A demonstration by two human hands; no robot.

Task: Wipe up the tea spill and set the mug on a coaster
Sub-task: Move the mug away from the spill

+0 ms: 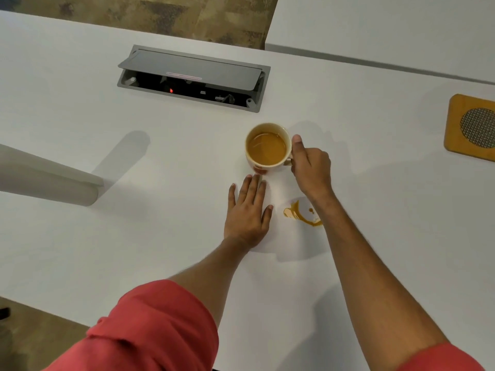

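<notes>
Right hand [310,167] gripped the handle of the tea-filled mug [268,148] at mid-tabletop [107,236] | left hand [247,210] lay flat, fingers straight, on a white napkin [278,236] beside the tea spill [302,214] | step: clearing the mug, probably | next: carry it level to the coaster [471,124], far right.

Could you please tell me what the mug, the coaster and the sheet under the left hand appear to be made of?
The mug looks like glazed ceramic: a glossy cream wall with a printed red pattern. The coaster seems to be bamboo or light wood, honey-coloured with a matt finish and a dark mesh-like round inset. The sheet looks like a thin white paper tissue, flat and matt, though cloth cannot be ruled out.
</notes>
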